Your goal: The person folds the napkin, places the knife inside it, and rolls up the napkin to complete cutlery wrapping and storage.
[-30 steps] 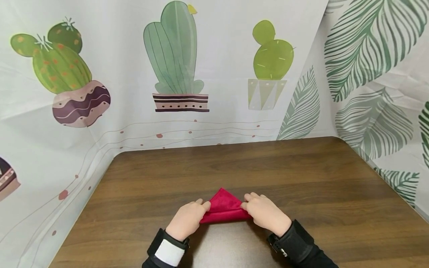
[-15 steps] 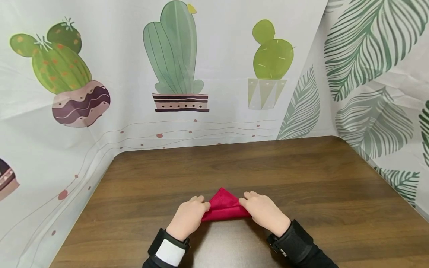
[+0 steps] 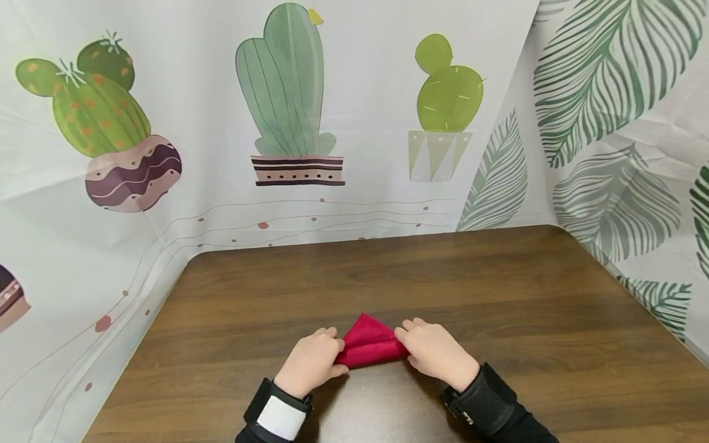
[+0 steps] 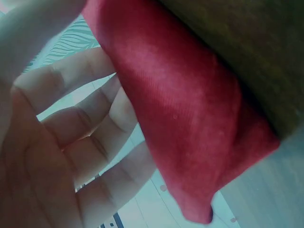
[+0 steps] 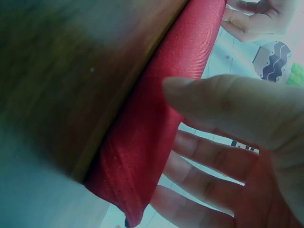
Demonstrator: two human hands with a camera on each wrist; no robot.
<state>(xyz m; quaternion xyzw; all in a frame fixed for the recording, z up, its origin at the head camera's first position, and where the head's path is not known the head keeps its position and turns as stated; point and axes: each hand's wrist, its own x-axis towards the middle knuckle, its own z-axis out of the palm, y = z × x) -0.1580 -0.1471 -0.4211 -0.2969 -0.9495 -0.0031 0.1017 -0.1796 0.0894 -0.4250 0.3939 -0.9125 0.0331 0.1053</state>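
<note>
The folded red cloth [image 3: 370, 347] lies left-right on the desk [image 3: 498, 289], tip pointing away; the left hand [image 3: 310, 363] and right hand [image 3: 434, 351] pinch its ends.

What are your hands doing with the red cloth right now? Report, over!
Left hand pinches the red cloth's left corner. Right hand grips its right corner. Cloth folded in a triangle on the wooden table. Nothing in the way.

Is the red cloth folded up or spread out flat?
Folded. The red cloth makes a small triangle with doubled layers between both hands.
</note>
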